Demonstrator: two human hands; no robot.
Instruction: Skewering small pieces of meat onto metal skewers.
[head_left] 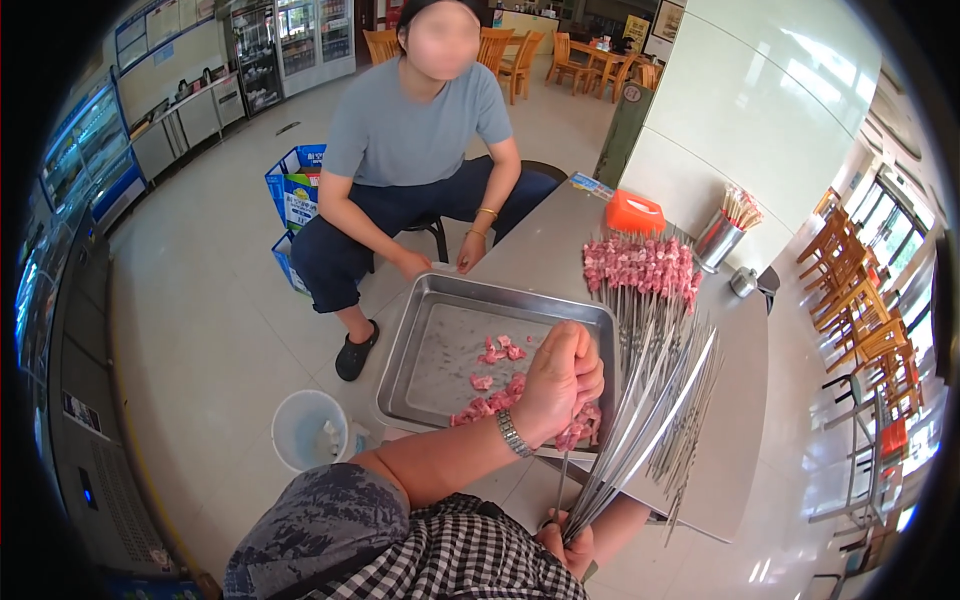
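Observation:
My left hand [560, 385], with a metal watch at the wrist, is raised over the near right part of a steel tray [410, 345]. Its fingers are closed; whatever they hold is hidden. Low at the front, my right hand [568, 548] grips a fanned bundle of flat metal skewers [635, 415]. A single skewer [562, 485] rises from that hand toward raw meat [578, 430] just under my left hand; how the two join is partly covered. Loose pink meat chunks [485, 405] lie in the tray.
Loaded meat skewers [640, 268] are piled on the grey table [735, 400], beside a red tissue box [635, 212] and a steel cup of sticks [722, 238]. A person [425, 130] sits across from me. A white bucket [310, 430] stands on the floor at left.

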